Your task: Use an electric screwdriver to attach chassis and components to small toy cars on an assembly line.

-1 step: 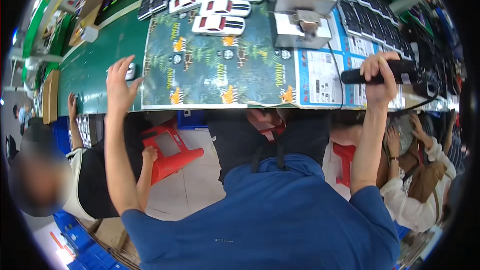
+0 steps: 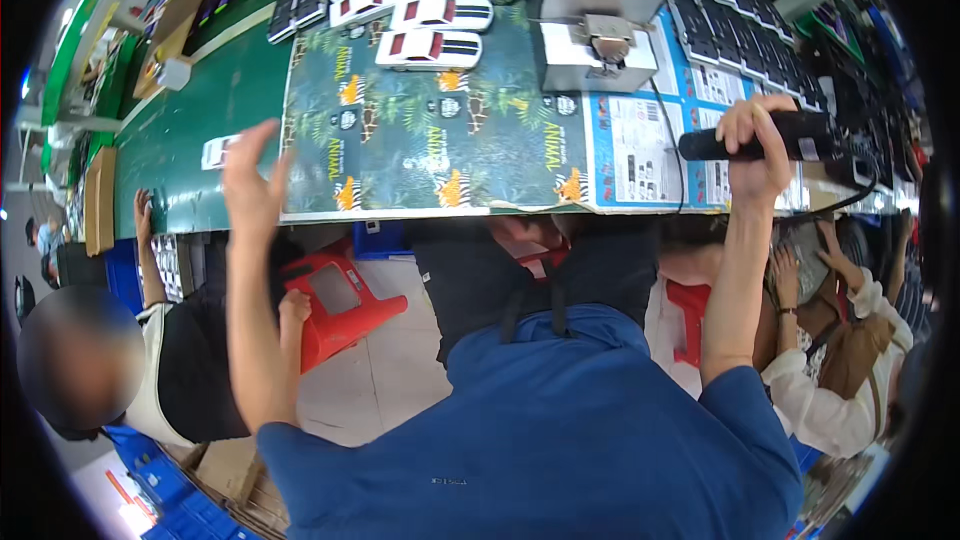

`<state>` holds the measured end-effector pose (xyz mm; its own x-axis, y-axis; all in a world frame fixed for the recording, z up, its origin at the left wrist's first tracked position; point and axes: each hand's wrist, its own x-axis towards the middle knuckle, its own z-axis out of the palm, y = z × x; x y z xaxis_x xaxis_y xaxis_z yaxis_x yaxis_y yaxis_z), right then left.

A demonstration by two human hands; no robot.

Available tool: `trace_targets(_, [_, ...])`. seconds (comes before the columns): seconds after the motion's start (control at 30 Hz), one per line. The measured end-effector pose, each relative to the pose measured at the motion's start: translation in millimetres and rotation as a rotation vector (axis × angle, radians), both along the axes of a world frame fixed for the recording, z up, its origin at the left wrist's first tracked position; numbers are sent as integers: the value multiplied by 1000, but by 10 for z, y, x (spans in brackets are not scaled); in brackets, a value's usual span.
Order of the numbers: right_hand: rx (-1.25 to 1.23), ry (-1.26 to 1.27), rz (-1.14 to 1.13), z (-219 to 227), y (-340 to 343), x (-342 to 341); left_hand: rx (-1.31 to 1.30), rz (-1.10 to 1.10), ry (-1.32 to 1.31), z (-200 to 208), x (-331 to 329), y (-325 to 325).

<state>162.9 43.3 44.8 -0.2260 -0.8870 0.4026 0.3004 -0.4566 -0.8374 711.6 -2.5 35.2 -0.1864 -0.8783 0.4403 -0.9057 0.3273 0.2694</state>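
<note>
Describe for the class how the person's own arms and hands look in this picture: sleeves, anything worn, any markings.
Both forearms are bare from the elbow up to the hands. The left hand and right hand wear no gloves, and no watch, ring or band shows on either wrist. Short sleeves of a plain blue shirt cover the upper arms. No markings can be made out.

Green-topped desk (image 2: 215,105). Dark green jungle-print cardboard sheet (image 2: 430,135), patterned with palm leaves, orange tigers and black-and-white zebras. White toy cars with red and black windows (image 2: 430,48). Blue-and-white printed cards (image 2: 640,145). Grey metal press machine (image 2: 590,35). Black cylindrical handheld tool (image 2: 760,140). Red plastic stool (image 2: 345,305). Blue short-sleeved shirt (image 2: 560,440) on the wearer.
</note>
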Motion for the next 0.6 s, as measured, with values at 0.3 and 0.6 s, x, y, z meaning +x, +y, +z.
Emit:
trace_targets(0.3, [-49,84,-59,5,91,11,217,-550,222,-441,-2425,524])
trace_targets(0.6, [-55,175,-90,-10,109,13,287,-693,181,-458,-2610,446])
